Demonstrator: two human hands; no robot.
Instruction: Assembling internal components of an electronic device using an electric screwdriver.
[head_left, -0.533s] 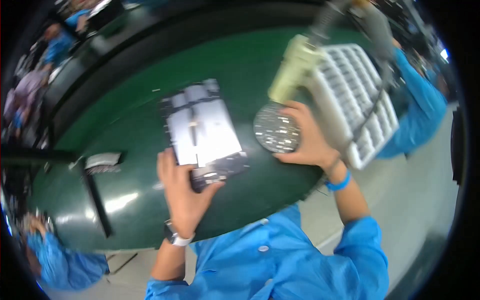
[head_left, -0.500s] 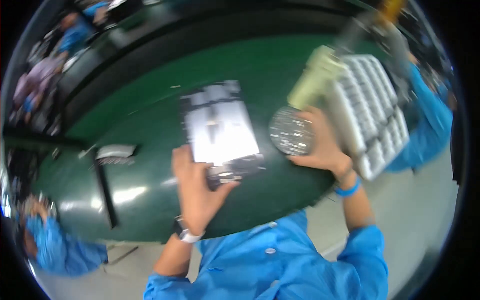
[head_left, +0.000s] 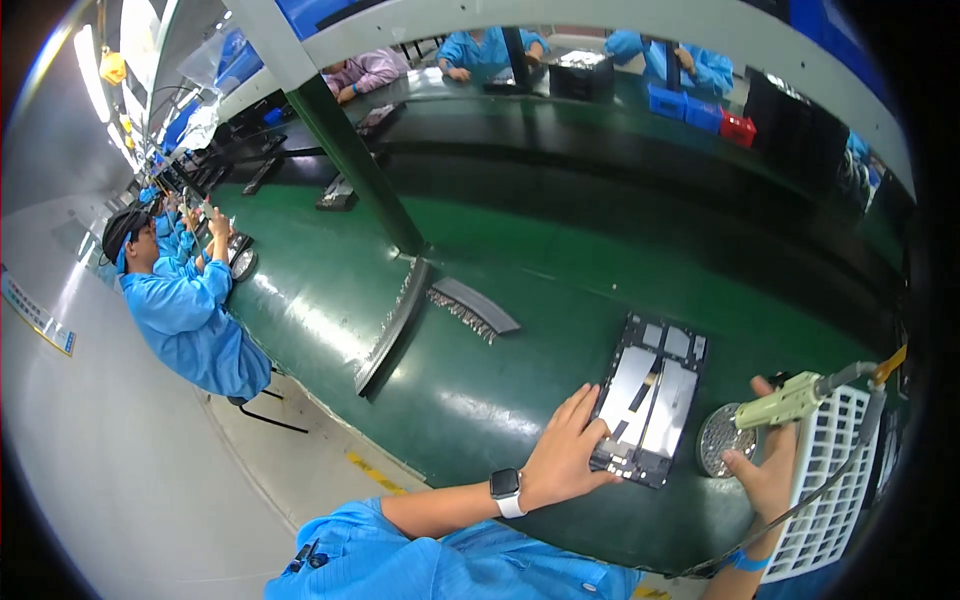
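Note:
An opened tablet (head_left: 650, 400) with silver battery panels and dark circuit parts lies on the green table in front of me. My left hand (head_left: 565, 460) grips its near left corner, fingers along the side and thumb at the near edge. To the right of the tablet is a round dish of small metal screws (head_left: 722, 440). Around its right side curls my right hand (head_left: 768, 480), thumb at the rim. A pale green electric screwdriver (head_left: 780, 403) crosses over this hand, its tip by the dish and part of the fingers hidden beneath it.
A white grid tray (head_left: 835, 470) stands right of my right hand, with a cable across it. Two dark curved strips (head_left: 395, 325) (head_left: 472, 308) lie left of the tablet. A green post (head_left: 355, 170) rises from the table. A co-worker (head_left: 190, 300) sits at far left.
My view has swung up and left, bringing the table's far side and co-workers into sight. Both hands stay at the tablet and the dish; the earlier picture is blurred.

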